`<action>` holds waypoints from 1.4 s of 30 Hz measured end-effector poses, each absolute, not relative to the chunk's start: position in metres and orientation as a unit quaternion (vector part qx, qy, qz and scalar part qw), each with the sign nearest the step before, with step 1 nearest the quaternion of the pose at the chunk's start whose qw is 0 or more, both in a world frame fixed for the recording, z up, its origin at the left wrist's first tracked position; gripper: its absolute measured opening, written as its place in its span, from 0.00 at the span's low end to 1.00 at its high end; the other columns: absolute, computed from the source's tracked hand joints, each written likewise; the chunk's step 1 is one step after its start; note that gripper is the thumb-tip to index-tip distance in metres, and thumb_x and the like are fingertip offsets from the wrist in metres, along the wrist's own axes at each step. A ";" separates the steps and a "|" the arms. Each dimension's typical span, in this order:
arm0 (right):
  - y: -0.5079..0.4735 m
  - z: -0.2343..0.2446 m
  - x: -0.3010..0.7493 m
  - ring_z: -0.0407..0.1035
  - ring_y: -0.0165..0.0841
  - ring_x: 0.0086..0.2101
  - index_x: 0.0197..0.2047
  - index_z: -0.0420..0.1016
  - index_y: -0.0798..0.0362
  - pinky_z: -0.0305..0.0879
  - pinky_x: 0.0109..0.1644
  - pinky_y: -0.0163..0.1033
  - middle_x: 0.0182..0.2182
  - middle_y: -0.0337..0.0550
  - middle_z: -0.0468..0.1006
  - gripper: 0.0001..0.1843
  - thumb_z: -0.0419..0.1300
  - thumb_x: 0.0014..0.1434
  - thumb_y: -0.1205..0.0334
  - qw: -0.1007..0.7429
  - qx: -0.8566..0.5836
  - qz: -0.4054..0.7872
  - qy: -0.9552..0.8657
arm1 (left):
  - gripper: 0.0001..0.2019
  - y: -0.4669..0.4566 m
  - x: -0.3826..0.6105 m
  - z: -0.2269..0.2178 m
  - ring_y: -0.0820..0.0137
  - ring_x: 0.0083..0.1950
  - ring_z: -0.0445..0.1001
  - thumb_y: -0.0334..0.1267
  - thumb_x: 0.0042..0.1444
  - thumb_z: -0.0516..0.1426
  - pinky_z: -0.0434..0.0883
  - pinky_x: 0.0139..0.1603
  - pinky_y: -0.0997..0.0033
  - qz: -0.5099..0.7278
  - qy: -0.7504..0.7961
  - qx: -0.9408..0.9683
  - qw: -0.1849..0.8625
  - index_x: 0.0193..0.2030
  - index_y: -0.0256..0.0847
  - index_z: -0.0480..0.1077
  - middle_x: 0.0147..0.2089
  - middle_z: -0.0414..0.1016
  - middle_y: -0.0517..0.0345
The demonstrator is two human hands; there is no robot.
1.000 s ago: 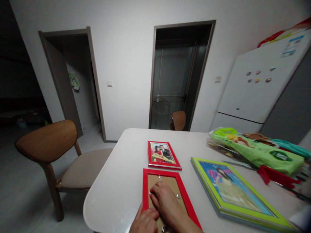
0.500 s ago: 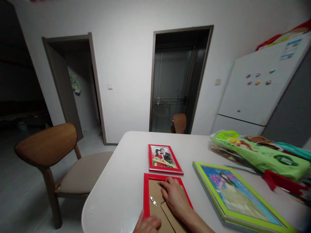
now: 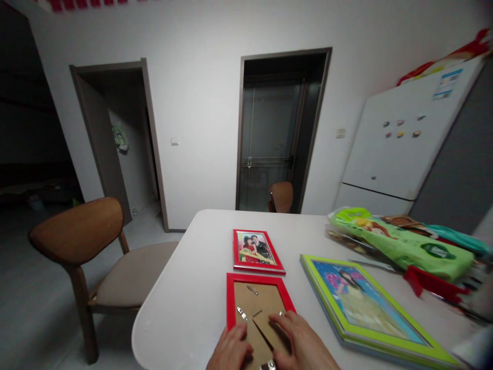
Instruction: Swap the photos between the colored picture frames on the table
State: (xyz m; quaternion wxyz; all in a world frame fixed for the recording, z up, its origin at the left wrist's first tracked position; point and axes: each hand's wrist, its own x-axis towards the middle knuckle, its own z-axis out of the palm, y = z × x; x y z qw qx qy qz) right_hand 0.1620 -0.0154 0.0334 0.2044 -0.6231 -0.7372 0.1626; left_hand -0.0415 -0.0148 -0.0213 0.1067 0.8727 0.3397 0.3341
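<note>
A red picture frame point(image 3: 230, 295) lies face down on the table in front of me, its brown backing board point(image 3: 246, 298) upward. Small metal clips point(image 3: 242, 314) sit along the board's edges, and a cut stand flap shows in its middle. My left hand point(image 3: 230, 348) holds the frame's lower left side, fingers bent over onto the board. On the right side rests my right hand point(image 3: 302, 339), fingertips beside another clip and thumb spread apart lower down. A metal piece point(image 3: 268, 365) shows at the bottom between the hands.
Behind lies a red-framed couple photo point(image 3: 258, 270). To the right is a lime-green framed picture point(image 3: 327, 303), with a green package point(image 3: 408, 241) and a red-handled item point(image 3: 435, 284) beyond it. A wooden chair point(image 3: 77, 226) stands left of the white table point(image 3: 173, 308).
My right hand has moved from the upper part of the backing board down to its right side, uncovering the top clip. My left hand has shifted slightly up and inward along the frame.
</note>
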 end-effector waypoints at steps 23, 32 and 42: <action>0.004 0.024 0.203 0.69 0.41 0.37 0.52 0.58 0.64 0.60 0.42 0.41 0.35 0.55 0.74 0.29 0.48 0.45 0.63 0.214 -0.706 0.152 -0.658 | 0.22 0.012 -0.156 0.024 0.67 0.31 0.74 0.35 0.44 0.53 0.68 0.33 0.70 0.420 0.579 0.546 0.435 0.48 0.38 0.55 0.28 0.72 0.64; -0.012 0.065 0.186 0.72 0.37 0.28 0.57 0.48 0.53 0.64 0.33 0.39 0.32 0.45 0.77 0.37 0.52 0.42 0.63 0.460 -0.448 0.691 -0.333 | 0.23 -0.003 -0.076 0.029 0.61 0.53 0.62 0.33 0.44 0.54 0.60 0.53 0.59 0.416 0.545 0.705 0.181 0.50 0.38 0.60 0.52 0.63 0.49; -0.010 0.077 0.176 0.62 0.26 0.15 0.57 0.47 0.51 0.59 0.18 0.30 0.14 0.30 0.68 0.44 0.61 0.39 0.55 0.508 -0.526 0.573 -0.370 | 0.27 -0.024 0.035 0.056 0.61 0.46 0.67 0.31 0.45 0.51 0.69 0.43 0.66 0.474 0.270 0.834 0.079 0.55 0.37 0.53 0.46 0.67 0.46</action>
